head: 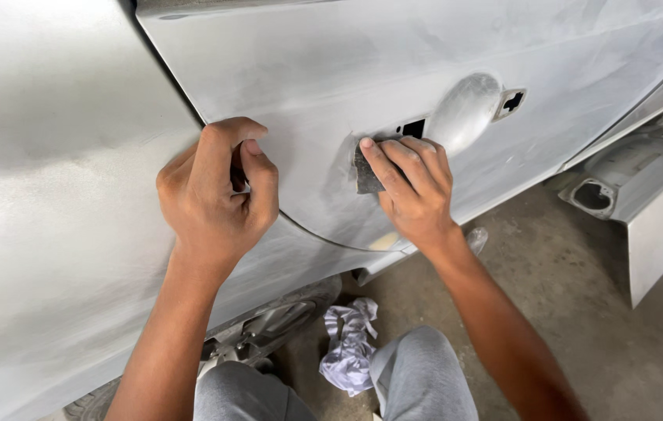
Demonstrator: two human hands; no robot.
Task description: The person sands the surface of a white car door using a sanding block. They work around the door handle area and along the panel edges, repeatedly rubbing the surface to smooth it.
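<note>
- Sanding pad [366,173], dark and small, is pressed flat against the grey car door [331,70], just below the handle recess [464,109].
- Right hand [413,187] holds that pad, its fingers laid straight over it and the fingertips pointing up toward the small dark cut-out beside the recess.
- Left hand [218,195] is curled almost into a fist at the door's curved rear edge, thumb tucked against the fingers; I cannot tell whether it grips anything.
- Next to the door, the rear quarter panel [43,218] is the same dull, sanded grey.
- Below, a crumpled whitish rag [349,343] lies on the concrete floor [596,312], between the person's grey-trousered knees [425,374] and the wheel [277,323].
- Off to the right stands a loose grey body part [643,187].
</note>
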